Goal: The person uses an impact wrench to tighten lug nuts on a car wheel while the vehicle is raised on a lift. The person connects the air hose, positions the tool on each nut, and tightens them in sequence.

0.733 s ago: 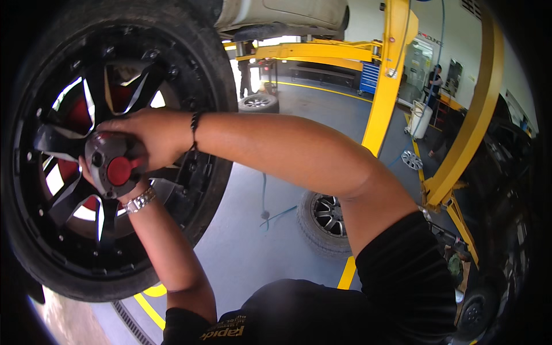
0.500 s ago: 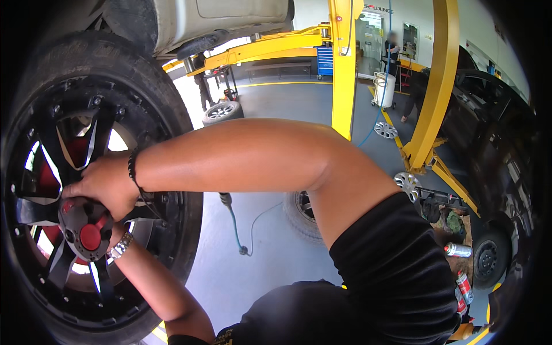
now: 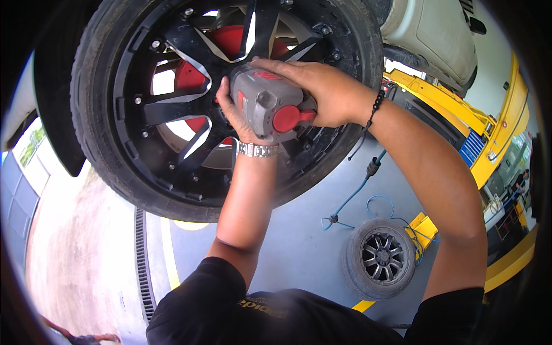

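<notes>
A grey and red impact wrench (image 3: 261,106) points into the middle of a mounted wheel (image 3: 172,109) with black and silver spokes. My left hand (image 3: 234,118), with a metal watch at its wrist, wraps the wrench's left side, thumb toward the spokes. From the right my right hand (image 3: 336,95), wearing a black bead bracelet, closes on the wrench's other side, fingers laid along its top. The wrench's front end and handle are hidden by its body and my hands. Behind the spokes shows a red brake part (image 3: 187,75).
A blue air hose (image 3: 348,201) hangs below my right forearm and runs to the floor. Another wheel (image 3: 353,253) lies there. Yellow lift arms (image 3: 437,103) and a raised pale vehicle (image 3: 428,31) stand at right. A drain grate (image 3: 142,259) crosses the floor at left; a person's hand shows at bottom left.
My view has swung left, so the wheel and wrench sit nearer the middle. Both hands stay on the wrench, and my right arm no longer crosses the picture's middle.
</notes>
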Available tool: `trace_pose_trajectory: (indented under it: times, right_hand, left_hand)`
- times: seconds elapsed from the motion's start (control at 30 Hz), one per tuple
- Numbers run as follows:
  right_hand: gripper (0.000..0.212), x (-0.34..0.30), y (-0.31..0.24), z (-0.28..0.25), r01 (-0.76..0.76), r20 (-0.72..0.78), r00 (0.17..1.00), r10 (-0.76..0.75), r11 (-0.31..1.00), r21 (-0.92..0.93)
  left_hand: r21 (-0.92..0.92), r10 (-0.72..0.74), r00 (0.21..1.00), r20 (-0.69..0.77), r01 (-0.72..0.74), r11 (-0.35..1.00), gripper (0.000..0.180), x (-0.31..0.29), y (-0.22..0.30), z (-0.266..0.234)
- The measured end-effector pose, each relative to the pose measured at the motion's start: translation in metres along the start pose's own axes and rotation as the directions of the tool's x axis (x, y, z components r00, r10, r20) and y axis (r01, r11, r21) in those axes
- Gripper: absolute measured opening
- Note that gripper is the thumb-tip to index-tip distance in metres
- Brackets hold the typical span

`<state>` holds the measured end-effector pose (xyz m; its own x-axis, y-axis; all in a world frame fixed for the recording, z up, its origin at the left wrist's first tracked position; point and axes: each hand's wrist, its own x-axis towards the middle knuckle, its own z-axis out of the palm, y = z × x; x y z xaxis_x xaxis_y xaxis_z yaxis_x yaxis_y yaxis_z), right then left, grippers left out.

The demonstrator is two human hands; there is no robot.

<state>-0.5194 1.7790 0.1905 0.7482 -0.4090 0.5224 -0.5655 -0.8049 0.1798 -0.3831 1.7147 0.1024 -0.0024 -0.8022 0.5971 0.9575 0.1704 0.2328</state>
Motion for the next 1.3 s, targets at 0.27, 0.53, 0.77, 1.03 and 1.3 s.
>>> trace_pose_trajectory:
  times: [0.27, 0.53, 0.77, 1.03, 1.3]
  right_hand:
    - [0.101, -0.044, -0.025, 0.060, -0.151, -0.325, 0.923, 0.205, 0.972, 0.182]
    - [0.048, -0.042, -0.023, 0.036, -0.414, -0.177, 0.844, 0.506, 0.825, 0.385]
    - [0.061, -0.023, -0.021, 0.038, -0.310, -0.053, 0.942, 0.331, 0.920, 0.241]
    - [0.063, -0.017, -0.044, 0.039, -0.372, -0.192, 0.884, 0.426, 0.890, 0.263]
    - [0.036, -0.157, -0.010, 0.006, -0.586, -0.074, 0.759, 0.646, 0.729, 0.355]
  left_hand:
    - [-0.277, -0.295, 0.953, 0.070, 0.302, 0.912, 0.050, -0.011, 0.021, 0.000]
    - [-0.406, -0.299, 0.954, -0.015, 0.267, 0.874, 0.040, 0.002, 0.016, 0.027]
    - [-0.372, -0.325, 0.945, -0.044, 0.286, 0.883, 0.046, 0.007, 0.026, 0.009]
    - [-0.417, -0.398, 0.916, -0.046, 0.345, 0.841, 0.037, 0.005, 0.041, 0.019]
    - [-0.294, -0.368, 0.928, -0.062, 0.335, 0.895, 0.036, -0.047, -0.051, 0.072]
